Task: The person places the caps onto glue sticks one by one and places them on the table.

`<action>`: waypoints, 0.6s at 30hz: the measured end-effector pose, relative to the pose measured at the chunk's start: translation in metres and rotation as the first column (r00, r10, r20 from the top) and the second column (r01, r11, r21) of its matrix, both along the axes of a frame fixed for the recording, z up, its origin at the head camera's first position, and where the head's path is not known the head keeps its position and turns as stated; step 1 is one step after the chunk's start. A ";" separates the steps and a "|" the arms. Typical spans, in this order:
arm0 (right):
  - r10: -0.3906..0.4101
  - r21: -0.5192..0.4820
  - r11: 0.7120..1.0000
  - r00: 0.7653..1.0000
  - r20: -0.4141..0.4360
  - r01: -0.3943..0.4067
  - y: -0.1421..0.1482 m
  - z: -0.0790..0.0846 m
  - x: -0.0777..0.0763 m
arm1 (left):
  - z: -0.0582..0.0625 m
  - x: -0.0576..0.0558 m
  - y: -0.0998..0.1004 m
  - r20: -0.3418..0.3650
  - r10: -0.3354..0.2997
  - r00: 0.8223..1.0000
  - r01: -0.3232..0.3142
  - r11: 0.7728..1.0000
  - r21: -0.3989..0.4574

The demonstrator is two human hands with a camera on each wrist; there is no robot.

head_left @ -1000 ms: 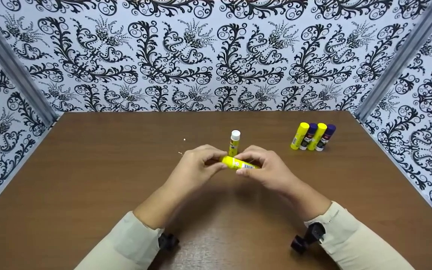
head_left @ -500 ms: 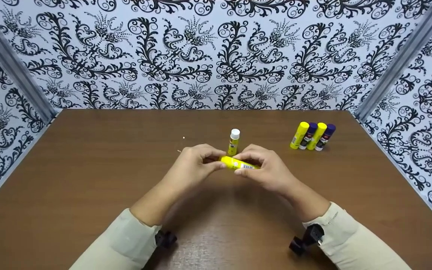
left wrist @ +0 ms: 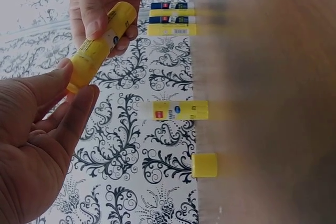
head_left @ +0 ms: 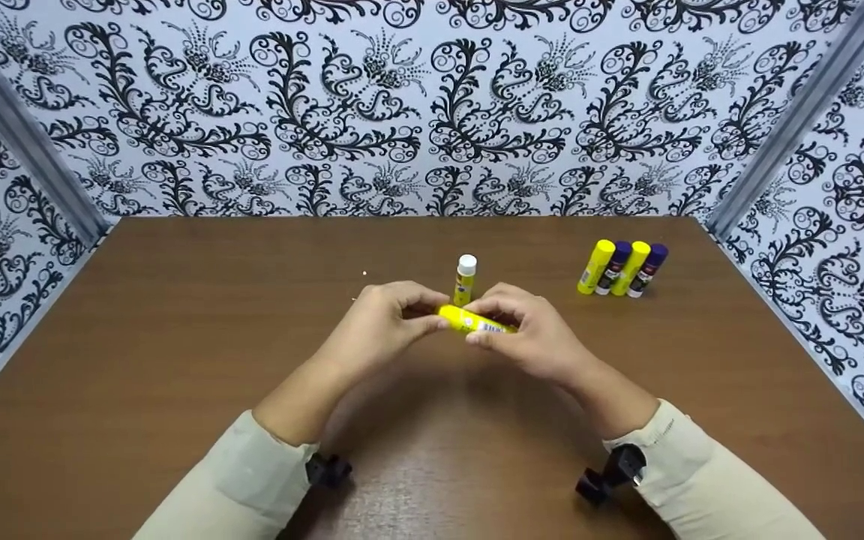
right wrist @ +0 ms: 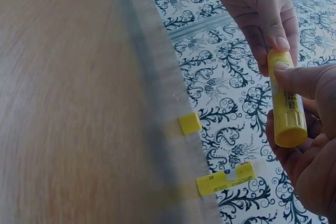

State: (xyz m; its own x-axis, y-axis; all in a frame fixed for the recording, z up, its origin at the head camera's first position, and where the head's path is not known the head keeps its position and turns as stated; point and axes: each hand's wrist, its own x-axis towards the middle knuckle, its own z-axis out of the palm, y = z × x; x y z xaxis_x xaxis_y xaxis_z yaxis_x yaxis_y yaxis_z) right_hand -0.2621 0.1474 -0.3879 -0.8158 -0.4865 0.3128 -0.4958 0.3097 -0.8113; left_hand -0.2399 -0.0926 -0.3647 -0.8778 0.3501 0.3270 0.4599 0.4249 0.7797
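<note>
In the head view, a yellow glue stick (head_left: 471, 319) is held level between both hands, above the table. My left hand (head_left: 387, 322) pinches its left end between thumb and fingers. The right hand (head_left: 529, 330) grips the other end, thumb on the near side and fingers behind. Just beyond the hands, a second yellow glue stick (head_left: 464, 283) stands upright with its white top bare. A loose yellow cap (left wrist: 205, 165) stands on the table near it in the left wrist view; the left hand hides it in the head view.
At the back right, several glue sticks (head_left: 622, 268), yellow and dark purple by turns, stand in a tight row on the brown table (head_left: 214, 337). Small white specks lie left of the upright stick. Patterned black-and-white walls (head_left: 402, 112) close off the back and sides.
Both hands keep their hold on the glue stick, nearly in place. The whole head view has shifted slightly; the standing sticks have not moved on the table.
</note>
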 end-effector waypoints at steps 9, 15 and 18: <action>-0.023 0.001 1.000 0.999 0.040 0.023 0.002 0.008 0.000 | 0.012 -0.003 0.006 0.021 -0.008 1.000 0.007 1.000 0.022; -0.034 0.021 0.999 0.998 0.062 0.033 0.005 0.011 -0.001 | 0.018 -0.009 0.014 0.007 -0.024 1.000 0.024 0.999 0.038; -0.053 -0.001 0.999 0.996 0.074 0.053 0.007 0.014 -0.001 | 0.022 -0.013 0.019 0.005 -0.031 0.999 0.031 0.998 0.051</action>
State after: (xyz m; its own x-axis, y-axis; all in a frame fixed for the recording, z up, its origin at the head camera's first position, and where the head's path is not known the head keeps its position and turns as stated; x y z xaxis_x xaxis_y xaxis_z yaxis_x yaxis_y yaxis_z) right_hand -0.2633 0.1548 -0.3741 -0.8612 -0.4413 0.2522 -0.4175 0.3312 -0.8462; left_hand -0.2530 -0.0740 -0.3426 -0.8685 0.3605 0.3402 0.4680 0.3704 0.8023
